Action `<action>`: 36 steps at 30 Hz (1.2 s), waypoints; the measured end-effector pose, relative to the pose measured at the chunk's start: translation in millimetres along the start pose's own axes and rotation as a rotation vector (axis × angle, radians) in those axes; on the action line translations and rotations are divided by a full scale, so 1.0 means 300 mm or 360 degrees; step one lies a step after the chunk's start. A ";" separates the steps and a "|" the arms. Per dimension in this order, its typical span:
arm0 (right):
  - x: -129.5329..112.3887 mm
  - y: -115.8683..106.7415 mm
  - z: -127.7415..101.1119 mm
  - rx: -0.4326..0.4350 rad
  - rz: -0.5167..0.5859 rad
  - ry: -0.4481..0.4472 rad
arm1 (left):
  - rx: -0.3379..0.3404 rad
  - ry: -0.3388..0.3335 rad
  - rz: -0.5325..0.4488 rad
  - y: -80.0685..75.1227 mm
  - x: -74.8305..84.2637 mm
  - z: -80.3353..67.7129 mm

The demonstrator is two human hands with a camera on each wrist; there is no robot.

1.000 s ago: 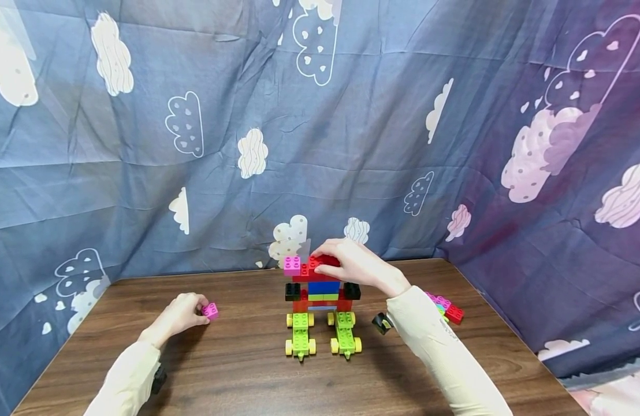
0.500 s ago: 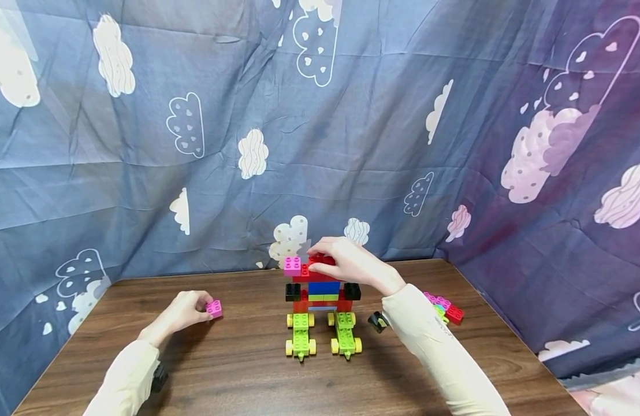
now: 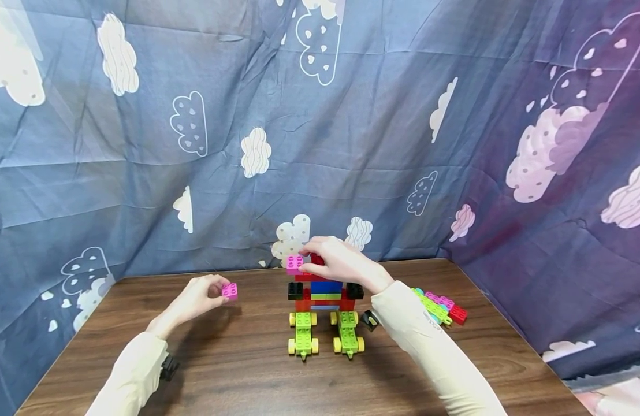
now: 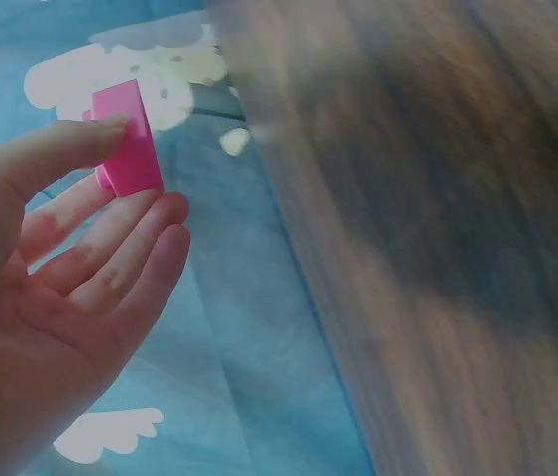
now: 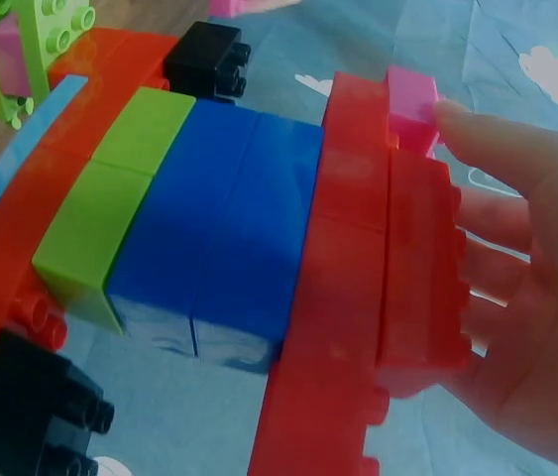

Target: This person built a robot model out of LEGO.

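My left hand pinches a small pink toy brick between thumb and fingers, held left of a brick figure; the left wrist view shows the thumb across this brick. The figure has blue bricks, red bars, a lime layer and black side bricks. It stands on two lime wheeled bases with yellow wheels. At its top left sits another pink brick. My right hand has thumb and forefinger at that brick, its other fingers behind the upper red brick.
Loose lime, pink and red bricks lie on the right of the wooden table, partly behind my right sleeve. A dark blue cloth with white clouds hangs behind and along the right side.
My left hand has raised its pink brick and carried it right, towards the figure. My right hand has slid left along the figure's top, from the red brick to the pink one.
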State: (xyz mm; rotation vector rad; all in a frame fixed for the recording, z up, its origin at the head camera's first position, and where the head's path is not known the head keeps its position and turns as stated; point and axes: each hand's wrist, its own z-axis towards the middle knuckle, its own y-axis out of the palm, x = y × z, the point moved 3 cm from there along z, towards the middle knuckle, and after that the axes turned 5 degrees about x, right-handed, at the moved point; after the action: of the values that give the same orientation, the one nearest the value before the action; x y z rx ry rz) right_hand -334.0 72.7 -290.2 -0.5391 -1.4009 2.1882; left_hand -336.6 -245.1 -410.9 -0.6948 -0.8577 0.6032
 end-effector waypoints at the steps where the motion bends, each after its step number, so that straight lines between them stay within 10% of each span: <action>1: -0.002 0.002 0.003 0.0002 -0.0010 -0.0006 | 0.0013 0.0011 -0.0008 -0.004 0.009 0.005; 36: -0.017 0.012 0.013 0.0018 -0.0078 0.0015 | 0.0033 0.0050 -0.0417 -0.086 0.372 0.198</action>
State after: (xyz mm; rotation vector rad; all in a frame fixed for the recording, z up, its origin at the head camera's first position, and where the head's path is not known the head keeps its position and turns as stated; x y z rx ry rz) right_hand -332.7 65.5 -291.5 -0.5052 -1.3813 2.1509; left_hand -323.1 -163.5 -311.9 -0.5604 -0.8947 0.3647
